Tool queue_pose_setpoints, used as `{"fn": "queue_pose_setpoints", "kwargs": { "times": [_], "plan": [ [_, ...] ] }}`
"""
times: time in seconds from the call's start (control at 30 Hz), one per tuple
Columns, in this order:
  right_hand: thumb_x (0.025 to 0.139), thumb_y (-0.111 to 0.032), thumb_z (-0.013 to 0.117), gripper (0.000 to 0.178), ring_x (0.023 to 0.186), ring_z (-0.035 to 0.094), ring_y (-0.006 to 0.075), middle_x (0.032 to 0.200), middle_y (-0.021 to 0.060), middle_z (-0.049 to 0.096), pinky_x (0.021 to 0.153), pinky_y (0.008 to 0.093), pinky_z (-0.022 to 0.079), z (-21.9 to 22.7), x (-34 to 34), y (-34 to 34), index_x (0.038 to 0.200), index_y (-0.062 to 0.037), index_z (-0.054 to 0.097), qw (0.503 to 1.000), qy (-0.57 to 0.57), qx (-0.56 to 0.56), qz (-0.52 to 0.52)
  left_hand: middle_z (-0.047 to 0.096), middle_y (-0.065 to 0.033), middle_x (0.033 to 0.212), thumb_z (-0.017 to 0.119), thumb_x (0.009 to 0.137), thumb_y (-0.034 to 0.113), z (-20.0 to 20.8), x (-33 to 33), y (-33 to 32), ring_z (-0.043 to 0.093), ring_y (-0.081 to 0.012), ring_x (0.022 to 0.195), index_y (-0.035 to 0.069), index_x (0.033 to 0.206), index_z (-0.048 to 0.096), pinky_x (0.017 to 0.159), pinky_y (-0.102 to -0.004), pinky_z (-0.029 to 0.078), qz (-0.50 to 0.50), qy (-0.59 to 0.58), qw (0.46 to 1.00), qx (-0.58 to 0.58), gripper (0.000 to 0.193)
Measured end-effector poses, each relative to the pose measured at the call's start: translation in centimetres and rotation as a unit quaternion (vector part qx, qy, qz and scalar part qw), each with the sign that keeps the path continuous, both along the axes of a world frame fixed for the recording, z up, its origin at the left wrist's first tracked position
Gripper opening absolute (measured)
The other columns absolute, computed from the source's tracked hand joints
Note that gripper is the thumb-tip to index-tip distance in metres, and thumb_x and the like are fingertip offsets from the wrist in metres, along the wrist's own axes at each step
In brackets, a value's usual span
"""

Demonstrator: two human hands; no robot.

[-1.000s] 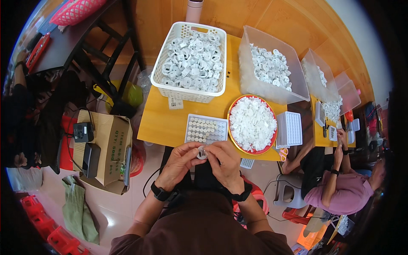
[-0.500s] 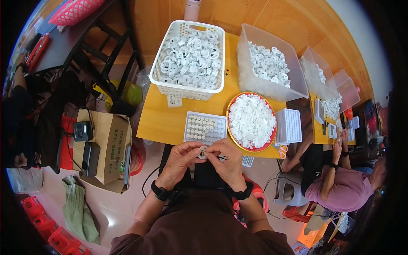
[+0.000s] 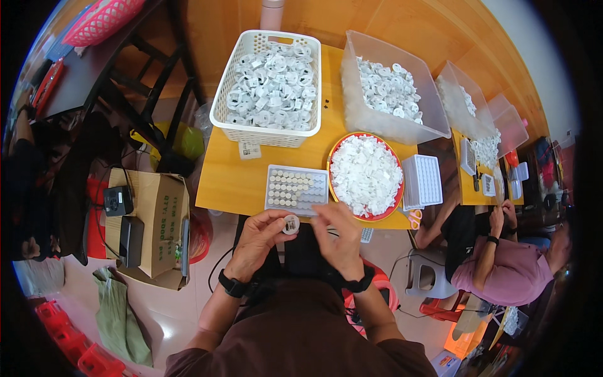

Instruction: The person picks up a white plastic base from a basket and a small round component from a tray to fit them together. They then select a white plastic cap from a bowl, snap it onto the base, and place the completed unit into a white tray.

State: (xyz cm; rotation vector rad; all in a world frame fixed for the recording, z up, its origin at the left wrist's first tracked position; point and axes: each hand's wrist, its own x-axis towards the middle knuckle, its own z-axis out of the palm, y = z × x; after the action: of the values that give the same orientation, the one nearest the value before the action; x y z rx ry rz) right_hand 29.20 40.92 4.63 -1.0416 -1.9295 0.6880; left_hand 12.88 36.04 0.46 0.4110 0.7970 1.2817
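My left hand [image 3: 256, 244] pinches a small round white plastic part [image 3: 291, 224] by its edge, its inner side facing up. Apart from it, my right hand [image 3: 341, 244] is lifted near the front right corner of the tray, its fingers blurred by motion, so I cannot make out whether they hold anything. The white tray [image 3: 321, 186] carries rows of small round beige pieces on its left side. Beside it stands a red-rimmed round plate [image 3: 397, 202] heaped with small white plastic pieces.
A white basket [image 3: 264, 133] and a clear bin [image 3: 392, 129] hold piled white round parts at the back of the yellow table [image 3: 229, 182]. Stacked white trays [image 3: 422, 182] and orange-handled scissors [image 3: 414, 218] lie right. A cardboard box [image 3: 164, 226] stands left; a person [image 3: 502, 270] works at right.
My right hand has parted from the white part and moved right and up toward the tray. My left hand, still pinching the part, has shifted slightly left and turned it.
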Motion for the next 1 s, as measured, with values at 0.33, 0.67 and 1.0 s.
{"fn": "queue_pose_setpoints", "kwargs": {
  "times": [0.33, 0.67, 1.0],
  "plan": [
    [0.076, -0.005, 0.061, 0.009, 0.067, 0.058, 0.0295, 0.076, 0.0125, 0.057, 0.06, 0.0348, 0.045, -3.9, -0.7, 5.4, 0.083, -0.0002, 0.064, 0.992, -0.07, -0.051, -0.093, 0.061, -0.0127, 0.097, 0.057, 0.087, 0.013, -0.5, -0.6, -0.2, 0.063, -0.0201, 0.087, -0.002, 0.104, 0.058, 0.076, -0.0308, 0.056, 0.012, -0.012, 1.0, 0.002, 0.022],
    [0.072, -0.003, 0.064, 0.008, 0.07, 0.059, 0.0283, 0.078, 0.0122, 0.058, 0.061, 0.0357, 0.046, -4.9, -1.4, 5.7, 0.08, -0.0011, 0.062, 0.988, -0.088, -0.07, -0.103, 0.061, -0.0133, 0.097, 0.057, 0.087, 0.013, -0.5, -1.2, -0.6, 0.063, -0.0205, 0.087, -0.002, 0.104, 0.057, 0.076, -0.0306, 0.056, 0.022, -0.019, 1.0, 0.002, 0.023],
    [0.073, 0.003, 0.064, 0.015, 0.068, 0.058, 0.0241, 0.08, 0.0117, 0.058, 0.058, 0.0298, 0.046, -0.2, -2.1, -0.5, 0.087, -0.0005, 0.06, 0.998, 0.023, -0.064, 0.016, 0.061, -0.0085, 0.099, 0.056, 0.088, 0.009, 0.3, -0.7, -0.2, 0.061, -0.0148, 0.089, 0.0, 0.105, 0.059, 0.077, -0.0285, 0.054, 0.008, -0.04, 0.999, -0.007, 0.02]
  ]
}}
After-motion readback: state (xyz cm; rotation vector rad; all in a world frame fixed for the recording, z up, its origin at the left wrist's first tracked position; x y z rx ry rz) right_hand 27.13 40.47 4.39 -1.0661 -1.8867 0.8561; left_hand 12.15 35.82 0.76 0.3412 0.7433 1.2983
